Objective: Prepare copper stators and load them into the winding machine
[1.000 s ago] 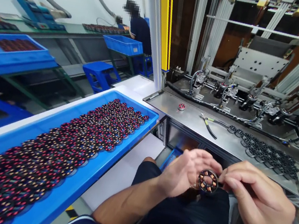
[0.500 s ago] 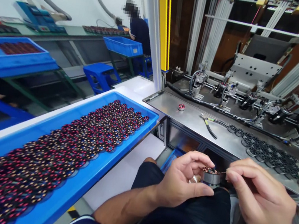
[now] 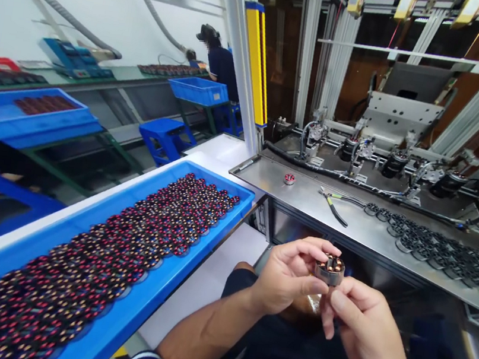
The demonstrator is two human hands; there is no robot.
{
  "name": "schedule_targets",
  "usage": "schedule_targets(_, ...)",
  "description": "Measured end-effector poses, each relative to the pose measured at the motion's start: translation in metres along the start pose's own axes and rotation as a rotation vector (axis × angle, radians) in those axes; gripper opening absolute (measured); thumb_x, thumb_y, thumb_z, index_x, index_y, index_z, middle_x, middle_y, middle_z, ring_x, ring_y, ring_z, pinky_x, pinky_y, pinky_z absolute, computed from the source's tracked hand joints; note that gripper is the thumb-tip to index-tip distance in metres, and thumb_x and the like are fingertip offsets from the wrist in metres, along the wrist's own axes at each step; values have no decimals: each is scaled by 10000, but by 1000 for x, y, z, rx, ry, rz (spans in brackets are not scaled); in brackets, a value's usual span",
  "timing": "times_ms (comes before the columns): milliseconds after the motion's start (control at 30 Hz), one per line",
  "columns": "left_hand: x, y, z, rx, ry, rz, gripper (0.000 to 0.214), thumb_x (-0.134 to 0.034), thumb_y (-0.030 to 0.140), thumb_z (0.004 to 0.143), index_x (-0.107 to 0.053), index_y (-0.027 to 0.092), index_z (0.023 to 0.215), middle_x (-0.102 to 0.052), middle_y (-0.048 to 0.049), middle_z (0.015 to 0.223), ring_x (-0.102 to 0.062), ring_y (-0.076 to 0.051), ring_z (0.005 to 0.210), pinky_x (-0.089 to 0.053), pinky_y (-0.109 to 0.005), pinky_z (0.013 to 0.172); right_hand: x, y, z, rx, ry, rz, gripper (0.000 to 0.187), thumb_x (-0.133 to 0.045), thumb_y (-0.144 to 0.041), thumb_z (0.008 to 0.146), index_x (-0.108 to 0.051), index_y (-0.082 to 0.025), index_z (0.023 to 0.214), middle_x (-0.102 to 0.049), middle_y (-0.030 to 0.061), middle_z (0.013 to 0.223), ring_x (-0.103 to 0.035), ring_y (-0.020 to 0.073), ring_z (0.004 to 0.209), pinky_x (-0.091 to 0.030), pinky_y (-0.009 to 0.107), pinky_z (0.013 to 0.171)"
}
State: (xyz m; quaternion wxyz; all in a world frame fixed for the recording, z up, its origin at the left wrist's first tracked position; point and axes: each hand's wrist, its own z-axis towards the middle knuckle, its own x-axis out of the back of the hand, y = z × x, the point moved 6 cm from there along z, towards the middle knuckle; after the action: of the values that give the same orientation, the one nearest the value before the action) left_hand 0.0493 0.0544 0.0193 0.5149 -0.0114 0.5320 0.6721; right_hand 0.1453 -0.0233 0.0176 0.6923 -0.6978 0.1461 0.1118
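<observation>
A motor stator (image 3: 329, 271) with a grey metal ring and copper windings is held up over my lap. My left hand (image 3: 291, 274) grips it from the left, fingers along its far side and thumb at the near side. Just under the stator's lower right edge is my right hand (image 3: 358, 317), its thumb and forefinger pressed together. What lies in that pinch, if anything, is too small or hidden to tell.
On my left a long blue tray (image 3: 212, 241) holds many wound stators. The metal bench ahead carries one red-wound stator (image 3: 289, 178), cutting pliers (image 3: 335, 209) and a cluster of black stator cores (image 3: 440, 248). Winding machine spindles (image 3: 395, 162) stand behind. A co-worker (image 3: 223, 66) is farther back.
My right hand has moved left and down from the stator's right side to beneath its edge, and the thin copper wire it pinched no longer shows. The stator is tilted more toward me.
</observation>
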Motion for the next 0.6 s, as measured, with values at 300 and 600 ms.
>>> schedule_targets(300,-7,12,0,-137,-218,288,428,-873,172,702,-731,266,1095,-724,-80,1199,-610,-263,1253,-451,-476,1104,-1,-2,7,114,-223,42,408,-617,-558,902,-723,-195,1056,-709,96,898,-687,221,789,-590,346,726)
schedule_targets(600,-11,25,-12,-1,-74,783,582,-893,418,653,-713,157,1141,-736,-86,966,-669,-194,860,-530,-284,795,14,-35,-20,926,59,-911,547,-695,-45,816,-587,-214,1325,-637,131,1090,-632,260,991,-563,407,797)
